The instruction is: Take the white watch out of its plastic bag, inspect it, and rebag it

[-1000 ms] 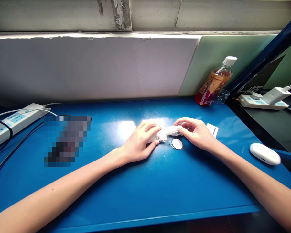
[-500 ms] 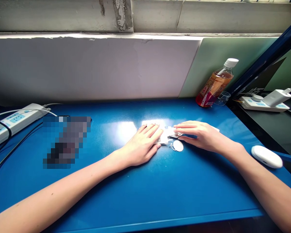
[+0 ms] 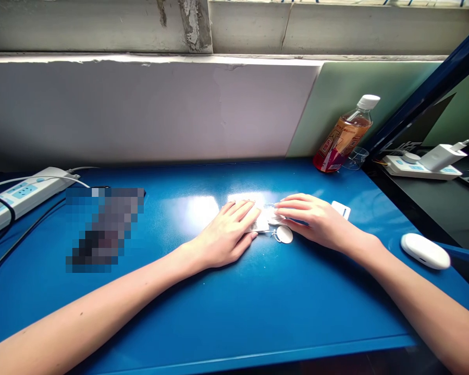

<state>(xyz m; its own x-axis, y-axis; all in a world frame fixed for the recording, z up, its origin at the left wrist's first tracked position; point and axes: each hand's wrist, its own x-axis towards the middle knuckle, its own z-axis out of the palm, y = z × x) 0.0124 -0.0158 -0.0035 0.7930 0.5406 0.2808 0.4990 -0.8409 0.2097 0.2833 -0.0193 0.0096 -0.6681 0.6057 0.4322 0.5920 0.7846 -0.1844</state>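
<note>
My left hand (image 3: 232, 232) lies flat on the blue table, fingers stretched over a small white printed packet (image 3: 261, 224) whose right part shows a square code. Just to the right, my right hand (image 3: 310, 216) reaches in, its fingers and thumb closed about a small whitish thing (image 3: 275, 216) against the packet's edge. Glare and the fingers hide what kind of thing it is. Below those fingertips a round white disc (image 3: 285, 234) with a short bead chain (image 3: 275, 236) rests on the table. Behind my right hand a white card (image 3: 341, 210) is partly covered.
A tilted drink bottle (image 3: 342, 138) stands at the back right, beside a clear plastic cup (image 3: 355, 158). A white rounded case (image 3: 426, 251) sits near my right forearm. Power strips (image 3: 23, 192) with cables and a pixelated dark flat object (image 3: 109, 226) lie to the left.
My right hand has shifted slightly left toward the packet, with the small whitish thing moving along. More of the white card behind it shows. My left hand stays in place.
</note>
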